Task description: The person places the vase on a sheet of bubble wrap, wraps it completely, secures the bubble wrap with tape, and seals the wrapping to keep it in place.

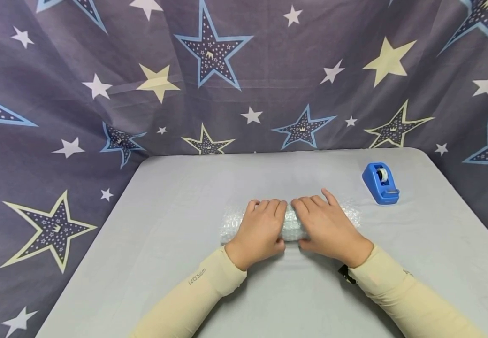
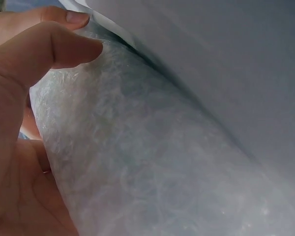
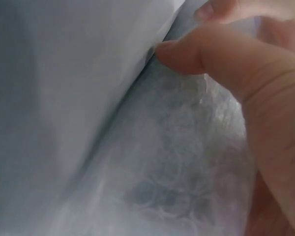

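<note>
A roll of clear bubble wrap (image 1: 292,227) lies crosswise on the table in front of me. My left hand (image 1: 263,230) grips it left of its middle, fingers over the far side and thumb on the near side. Close beside it my right hand (image 1: 328,227) holds the roll the same way, its little finger lifted. In the left wrist view the thumb (image 2: 73,46) presses against the bubble wrap (image 2: 137,137) near the table surface. The right wrist view shows the other thumb (image 3: 201,54) at the lower edge of the bubble wrap (image 3: 187,147). The palms partly cover the roll.
A blue tape dispenser (image 1: 381,183) with a roll of tape stands at the back right of the grey-covered table (image 1: 176,202). Behind the table hangs a dark curtain (image 1: 269,70) with a star pattern.
</note>
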A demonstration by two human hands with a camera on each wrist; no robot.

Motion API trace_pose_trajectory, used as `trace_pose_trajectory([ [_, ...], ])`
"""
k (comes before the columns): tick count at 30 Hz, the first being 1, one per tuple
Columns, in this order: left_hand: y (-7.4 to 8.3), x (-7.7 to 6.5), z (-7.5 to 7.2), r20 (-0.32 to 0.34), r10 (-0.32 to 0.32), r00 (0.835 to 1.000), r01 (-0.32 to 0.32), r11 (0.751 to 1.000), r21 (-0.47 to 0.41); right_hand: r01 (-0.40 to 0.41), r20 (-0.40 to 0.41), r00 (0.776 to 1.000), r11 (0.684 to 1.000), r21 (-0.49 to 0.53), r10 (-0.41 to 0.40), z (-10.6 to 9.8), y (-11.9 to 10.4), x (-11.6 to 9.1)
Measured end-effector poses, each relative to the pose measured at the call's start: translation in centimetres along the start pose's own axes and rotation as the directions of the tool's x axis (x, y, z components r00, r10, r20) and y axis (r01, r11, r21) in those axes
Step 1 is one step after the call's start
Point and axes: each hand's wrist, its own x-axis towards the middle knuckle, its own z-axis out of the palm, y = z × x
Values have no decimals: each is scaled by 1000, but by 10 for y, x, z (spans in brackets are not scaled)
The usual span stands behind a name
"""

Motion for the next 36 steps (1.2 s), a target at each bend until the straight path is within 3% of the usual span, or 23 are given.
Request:
trace_pose_trajectory([
  [10,3,-1,1,-14,9,1000,-8,998,61,19,-12,1000,1000,-7,-20,-1,1,0],
  [22,9,-3,-13,52,35,998,-38,997,63,12,50,999,1000,23,-13,-13,-8,-3],
  [36,4,-2,-10,53,29,998,-30,1000,11,6,48,999,1000,26,-7,-11,-8,-3],
])
